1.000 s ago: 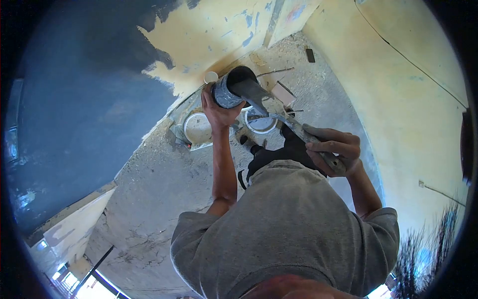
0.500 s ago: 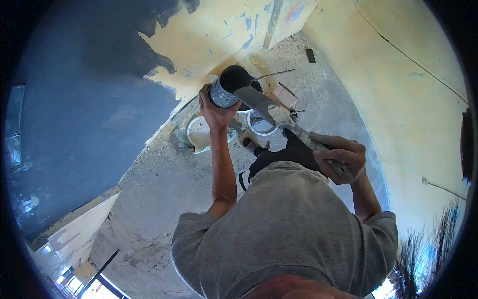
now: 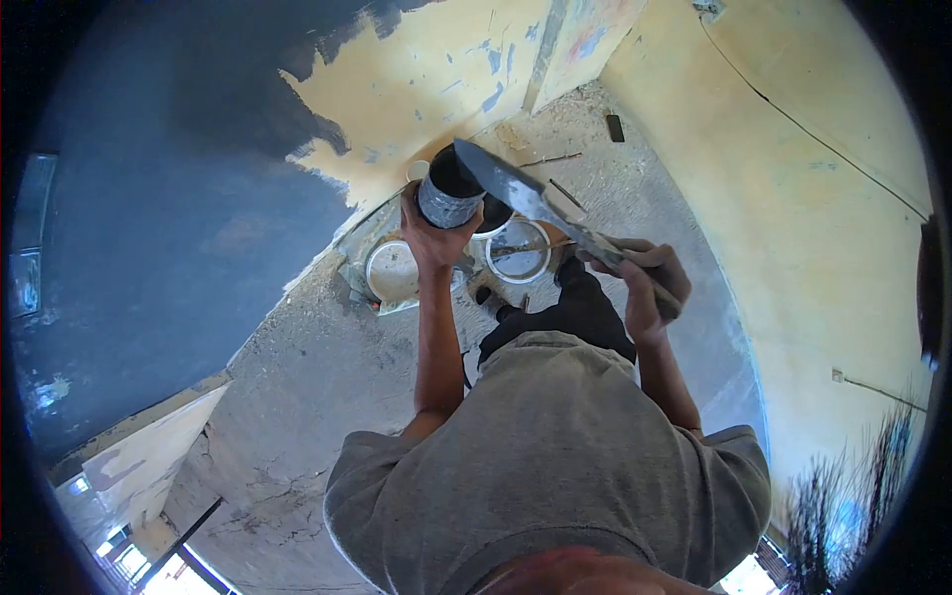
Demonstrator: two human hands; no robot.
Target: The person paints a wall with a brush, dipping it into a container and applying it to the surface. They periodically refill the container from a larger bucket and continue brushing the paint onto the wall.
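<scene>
My left hand (image 3: 434, 243) is wrapped round a cylindrical pot (image 3: 448, 208), its grey side smeared and its inside dark. Closed on the handle of a long, broad-bladed putty knife (image 3: 511, 188), my right hand (image 3: 653, 280) is to the right of the pot. The blade overlaps the right side of the pot's mouth in this view, and its tip reaches the far rim. Dark grey material coats part of the blade, and pale smears cover the handle end.
Below on the floor stand a pale bucket (image 3: 369, 273), a white-rimmed bucket (image 3: 547, 260) with a stick across it, and a dark-filled one (image 3: 493, 218). A partly dark-coated wall (image 3: 198, 198) rises on the left, a yellow wall (image 3: 783, 178) on the right. A dark flat rectangle (image 3: 615, 128) lies near the corner.
My right hand has moved left and slightly up with the putty knife, and the blade has turned to show more of its broad face. The pot has shifted slightly and its mouth looks narrower.
</scene>
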